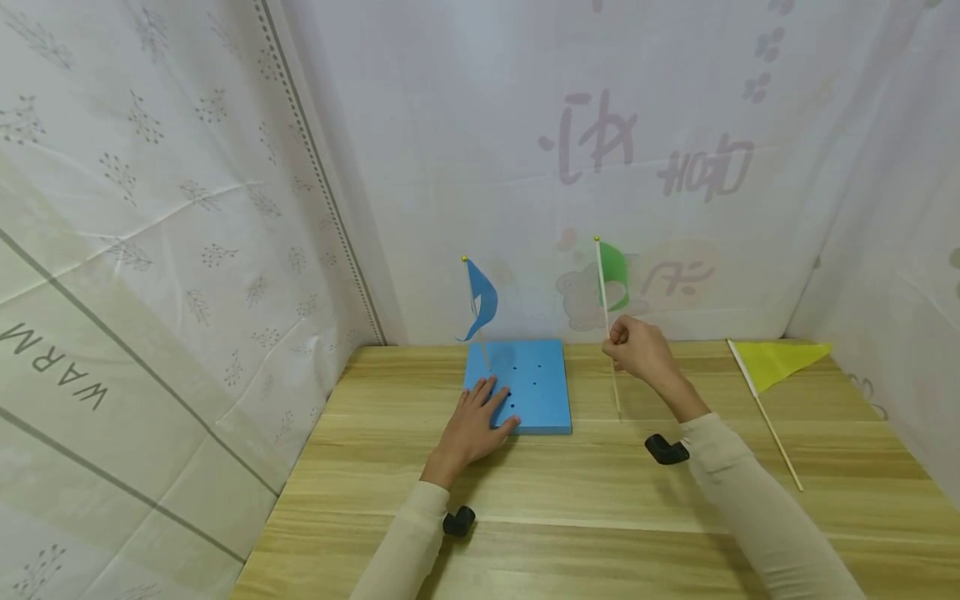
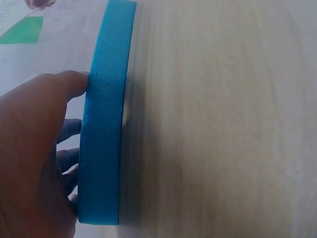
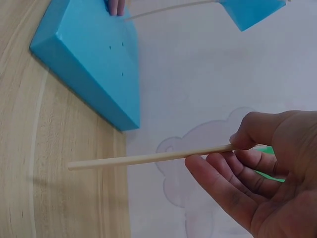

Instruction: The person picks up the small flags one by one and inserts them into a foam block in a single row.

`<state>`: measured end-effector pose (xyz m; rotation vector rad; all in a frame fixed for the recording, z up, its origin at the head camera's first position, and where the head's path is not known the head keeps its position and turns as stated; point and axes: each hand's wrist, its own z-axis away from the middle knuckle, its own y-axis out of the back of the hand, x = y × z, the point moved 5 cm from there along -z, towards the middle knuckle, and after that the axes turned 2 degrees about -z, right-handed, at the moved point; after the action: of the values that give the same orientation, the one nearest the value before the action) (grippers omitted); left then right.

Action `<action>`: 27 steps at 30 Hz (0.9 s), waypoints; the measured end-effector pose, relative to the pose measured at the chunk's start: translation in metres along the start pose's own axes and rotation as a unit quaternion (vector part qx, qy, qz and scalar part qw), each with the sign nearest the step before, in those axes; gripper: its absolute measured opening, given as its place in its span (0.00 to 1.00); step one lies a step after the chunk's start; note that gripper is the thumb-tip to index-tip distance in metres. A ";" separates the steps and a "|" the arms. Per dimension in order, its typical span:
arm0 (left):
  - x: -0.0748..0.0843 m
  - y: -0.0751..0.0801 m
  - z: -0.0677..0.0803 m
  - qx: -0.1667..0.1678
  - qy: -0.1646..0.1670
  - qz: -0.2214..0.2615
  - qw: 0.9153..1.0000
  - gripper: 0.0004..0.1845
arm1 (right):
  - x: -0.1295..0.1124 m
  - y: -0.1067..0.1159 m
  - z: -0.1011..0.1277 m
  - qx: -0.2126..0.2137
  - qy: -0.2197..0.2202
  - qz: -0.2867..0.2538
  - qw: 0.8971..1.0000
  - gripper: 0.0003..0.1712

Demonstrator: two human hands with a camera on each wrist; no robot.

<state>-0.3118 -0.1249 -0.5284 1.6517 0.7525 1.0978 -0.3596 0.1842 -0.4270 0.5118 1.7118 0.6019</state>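
A blue foam board (image 1: 546,400) with several small holes lies on the table. My left hand (image 1: 471,425) rests on its front left part, fingers spread over the top and thumb near the front edge. A blue flag (image 1: 483,300) on a thin stick stands in the board just behind those fingers, tipped slightly left. To the right of the board, my right hand (image 1: 637,346) pinches the stick of a green flag (image 1: 615,265) between thumb and fingers. That stick (image 3: 148,157) is near upright, its bare lower end pointing down over the table.
A yellow flag (image 1: 776,362) on a wooden stick lies on the right side of the wooden table (image 1: 570,517). Printed curtains (image 1: 465,167) hang behind and at both sides. Each wrist carries a black camera mount (image 1: 666,450).
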 end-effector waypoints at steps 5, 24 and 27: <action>0.000 -0.001 0.000 0.000 0.000 -0.005 1.000 0.37 | -0.004 -0.003 -0.004 -0.001 -0.001 0.001 1.000 0.06; 0.002 0.001 0.000 -0.007 0.006 0.001 1.000 0.37 | -0.037 -0.028 -0.023 -0.003 0.015 -0.033 0.999 0.05; 0.001 0.000 0.000 -0.007 0.006 0.002 1.000 0.37 | -0.041 -0.032 -0.025 -0.001 0.022 -0.033 0.999 0.05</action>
<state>-0.3112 -0.1240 -0.5276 1.6360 0.7493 1.1145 -0.3763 0.1307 -0.4119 0.4424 1.7616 0.5710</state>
